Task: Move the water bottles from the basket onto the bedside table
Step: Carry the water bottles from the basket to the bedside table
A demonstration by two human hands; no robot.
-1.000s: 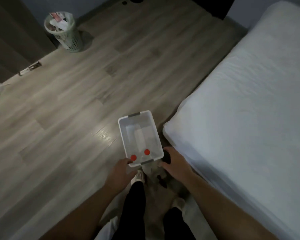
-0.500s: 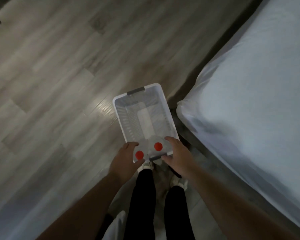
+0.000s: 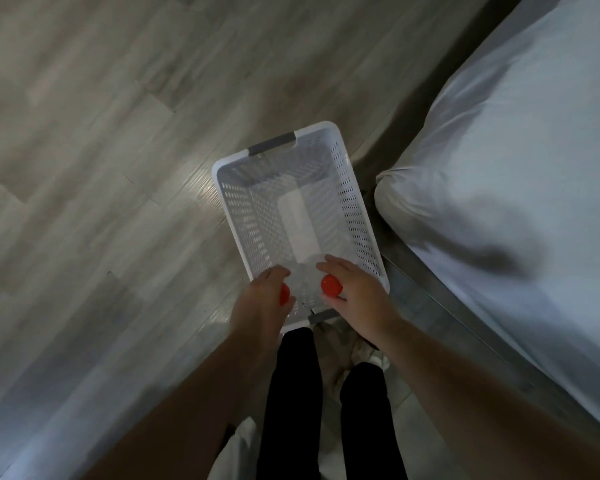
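A white perforated basket with grey handles stands on the wooden floor in front of my feet. Two clear water bottles lie in it side by side, red caps toward me. My left hand curls over the left bottle's red cap, hiding most of it. My right hand has its thumb and fingers around the right bottle's red cap. A white label shows on one bottle's body; the clear bodies are hard to make out. No bedside table is in view.
A bed with a white sheet fills the right side, its corner close to the basket's right wall, with the grey bed frame below it. My legs in black trousers stand just behind the basket. Wooden floor spreads to the left.
The view has dropped closer to the basket. Both hands moved from the basket's near rim into it and closed around the two red caps.
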